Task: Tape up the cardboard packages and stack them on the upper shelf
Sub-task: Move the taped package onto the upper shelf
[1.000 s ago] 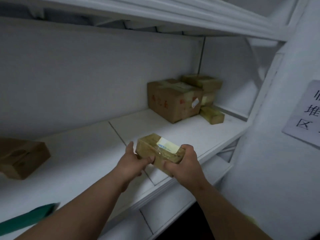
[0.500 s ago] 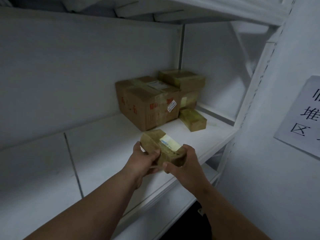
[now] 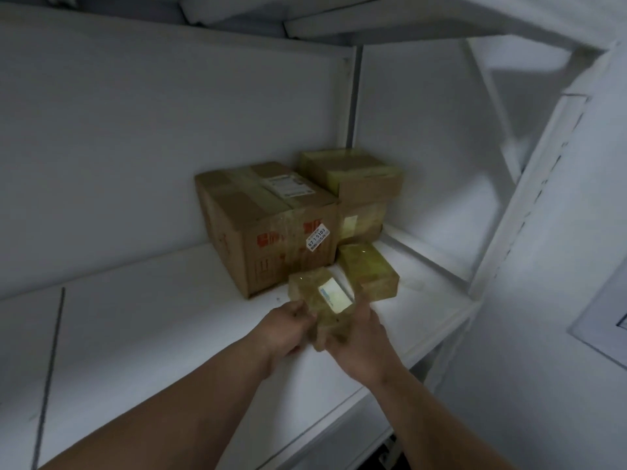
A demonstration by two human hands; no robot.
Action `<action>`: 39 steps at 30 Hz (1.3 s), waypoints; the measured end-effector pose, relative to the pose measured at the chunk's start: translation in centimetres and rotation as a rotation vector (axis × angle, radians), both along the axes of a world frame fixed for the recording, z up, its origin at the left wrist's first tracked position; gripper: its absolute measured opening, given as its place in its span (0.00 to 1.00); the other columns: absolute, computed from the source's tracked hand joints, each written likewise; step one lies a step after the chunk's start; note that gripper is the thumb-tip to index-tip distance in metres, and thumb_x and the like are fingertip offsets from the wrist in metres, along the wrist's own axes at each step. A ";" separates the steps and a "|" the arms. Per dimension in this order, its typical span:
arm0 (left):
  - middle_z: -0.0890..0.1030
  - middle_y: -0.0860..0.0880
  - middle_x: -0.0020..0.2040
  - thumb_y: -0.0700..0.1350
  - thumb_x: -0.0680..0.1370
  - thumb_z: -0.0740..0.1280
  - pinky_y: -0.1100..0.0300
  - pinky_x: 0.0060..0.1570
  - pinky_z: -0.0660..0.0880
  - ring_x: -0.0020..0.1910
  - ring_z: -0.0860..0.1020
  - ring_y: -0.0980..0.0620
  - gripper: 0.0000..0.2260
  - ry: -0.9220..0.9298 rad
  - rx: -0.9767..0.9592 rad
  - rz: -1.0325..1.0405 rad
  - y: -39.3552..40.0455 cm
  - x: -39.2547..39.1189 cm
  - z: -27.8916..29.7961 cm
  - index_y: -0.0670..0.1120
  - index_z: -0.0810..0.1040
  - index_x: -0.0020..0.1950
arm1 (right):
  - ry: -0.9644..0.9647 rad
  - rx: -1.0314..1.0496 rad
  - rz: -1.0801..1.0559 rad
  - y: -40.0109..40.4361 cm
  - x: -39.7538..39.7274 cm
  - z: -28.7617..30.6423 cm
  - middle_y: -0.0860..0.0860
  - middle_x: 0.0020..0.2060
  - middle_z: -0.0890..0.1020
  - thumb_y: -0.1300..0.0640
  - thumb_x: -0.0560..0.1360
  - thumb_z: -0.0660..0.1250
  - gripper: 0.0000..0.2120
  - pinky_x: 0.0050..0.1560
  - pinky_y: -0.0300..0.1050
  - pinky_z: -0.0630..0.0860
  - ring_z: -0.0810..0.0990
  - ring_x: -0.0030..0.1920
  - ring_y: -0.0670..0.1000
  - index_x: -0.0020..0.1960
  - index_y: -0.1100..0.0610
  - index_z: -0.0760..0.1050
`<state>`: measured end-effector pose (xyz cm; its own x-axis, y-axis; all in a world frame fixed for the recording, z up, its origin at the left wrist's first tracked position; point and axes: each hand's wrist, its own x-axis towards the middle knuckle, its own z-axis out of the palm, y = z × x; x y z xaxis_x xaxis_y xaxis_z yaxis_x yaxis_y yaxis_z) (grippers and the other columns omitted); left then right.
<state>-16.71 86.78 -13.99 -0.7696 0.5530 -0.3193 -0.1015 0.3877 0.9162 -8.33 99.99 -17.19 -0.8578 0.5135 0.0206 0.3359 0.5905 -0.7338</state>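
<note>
Two hands are doing the work here: the left hand (image 3: pixel 288 329) is gripping the near-left side of a small taped package (image 3: pixel 324 301), fingers curled round its edge, and the right hand (image 3: pixel 359 337) is gripping the right side the same way, thumb up along the box. The package is wrapped all over in shiny tape with a white label (image 3: pixel 334 295) facing up, and it's sitting over the white shelf (image 3: pixel 169 317), a bit tilted; can't really tell if its bottom is touching the board. It's sitting just near of the big cardboard box (image 3: pixel 268 228), which is standing toward the far right corner with red print and a small white sticker (image 3: pixel 318 238) on its front. Just right of the held package, another small taped package (image 3: pixel 368 271) is lying flat on the shelf, close enough that I can't tell if they're touching. Behind that one, two more taped boxes are sitting stacked against the big box, the top taped box (image 3: pixel 353 176) overhanging the lower taped box (image 3: pixel 361 220) a little. Lighting is pretty dim, so fine detail is getting lost.
</note>
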 end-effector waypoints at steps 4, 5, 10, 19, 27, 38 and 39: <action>0.80 0.51 0.39 0.44 0.78 0.69 0.59 0.38 0.70 0.35 0.72 0.53 0.13 -0.076 0.044 0.004 2.6 -0.1 -0.6 0.61 0.76 0.58 | -0.029 0.147 0.066 3.7 -0.3 -0.2 0.51 0.66 0.68 0.49 0.75 0.69 0.32 0.59 0.51 0.76 0.75 0.61 0.54 0.74 0.51 0.59; 0.81 0.50 0.41 0.43 0.78 0.70 0.60 0.39 0.71 0.36 0.73 0.53 0.16 -0.084 0.044 0.004 3.4 0.0 -0.6 0.63 0.75 0.58 | -0.011 0.116 0.073 4.6 -0.6 -0.2 0.51 0.67 0.67 0.51 0.76 0.69 0.30 0.59 0.50 0.77 0.75 0.61 0.54 0.73 0.51 0.60; 0.83 0.51 0.54 0.49 0.73 0.74 0.58 0.46 0.74 0.45 0.77 0.52 0.22 -0.076 0.022 0.032 6.8 0.3 -0.4 0.64 0.72 0.63 | -0.017 0.007 0.062 8.4 -1.5 0.0 0.50 0.68 0.67 0.52 0.77 0.70 0.28 0.59 0.49 0.76 0.75 0.63 0.54 0.72 0.52 0.62; 0.75 0.57 0.62 0.44 0.72 0.73 0.61 0.54 0.77 0.58 0.77 0.54 0.35 -0.092 0.048 0.104 7.9 0.6 -0.7 0.54 0.64 0.77 | 0.066 0.005 -0.104 9.8 -1.6 0.4 0.57 0.69 0.59 0.59 0.75 0.69 0.27 0.51 0.49 0.76 0.76 0.56 0.59 0.69 0.57 0.60; 0.70 0.53 0.71 0.44 0.79 0.68 0.63 0.48 0.76 0.57 0.78 0.53 0.26 0.028 0.029 0.208 0.4 0.8 -0.9 0.53 0.66 0.76 | 0.128 0.107 0.112 3.2 -1.5 2.1 0.49 0.60 0.71 0.59 0.77 0.66 0.18 0.57 0.46 0.74 0.76 0.57 0.53 0.66 0.54 0.69; 0.73 0.51 0.68 0.45 0.80 0.68 0.57 0.53 0.76 0.56 0.80 0.52 0.23 0.123 -0.019 0.414 -22.4 2.8 1.4 0.49 0.68 0.74 | 0.117 0.047 0.473 -18.5 -2.2 1.5 0.44 0.54 0.73 0.59 0.78 0.64 0.15 0.50 0.37 0.71 0.75 0.49 0.45 0.64 0.51 0.72; 0.73 0.51 0.68 0.45 0.80 0.68 0.58 0.53 0.76 0.56 0.80 0.52 0.23 0.119 -0.021 0.443 -24.5 3.3 1.5 0.49 0.68 0.74 | 0.109 0.039 0.506 -20.5 -2.2 1.4 0.44 0.54 0.72 0.59 0.79 0.64 0.15 0.50 0.36 0.71 0.75 0.50 0.45 0.64 0.51 0.72</action>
